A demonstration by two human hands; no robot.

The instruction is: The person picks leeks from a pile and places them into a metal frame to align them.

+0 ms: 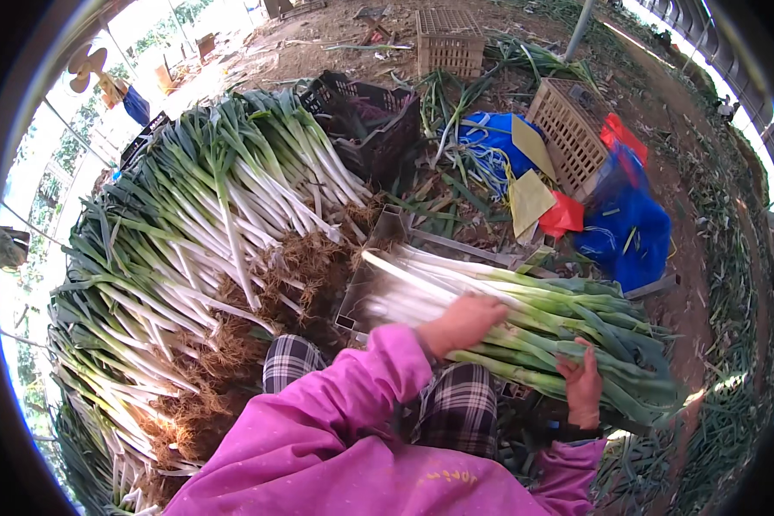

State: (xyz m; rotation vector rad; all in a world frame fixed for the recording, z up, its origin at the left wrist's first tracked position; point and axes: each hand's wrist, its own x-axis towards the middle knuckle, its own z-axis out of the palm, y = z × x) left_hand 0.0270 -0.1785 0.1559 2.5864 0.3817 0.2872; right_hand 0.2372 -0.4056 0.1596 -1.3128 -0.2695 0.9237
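A bundle of leeks (542, 303) lies across a low metal-framed stand (355, 290) before my knees, white stems to the left and green leaves to the right. My left hand (467, 322) reaches over the near stems and grips them around the middle. The white ends beneath that wrist are blurred. At the near edge of the leaves, my right hand (580, 380) has its fingers around some of the green. One pale leek stem (413, 274) slants over the top of the bundle. Part of the stand is hidden under the leeks.
To my left lies a big heap of leeks (232, 213) with brown roots (309, 264) towards me. A black plastic crate (374, 142), tan crates (448, 45), a tilted tan crate (564, 135) and blue plastic sheeting (625, 226) stand beyond. Cut leaves (658, 464) litter the ground.
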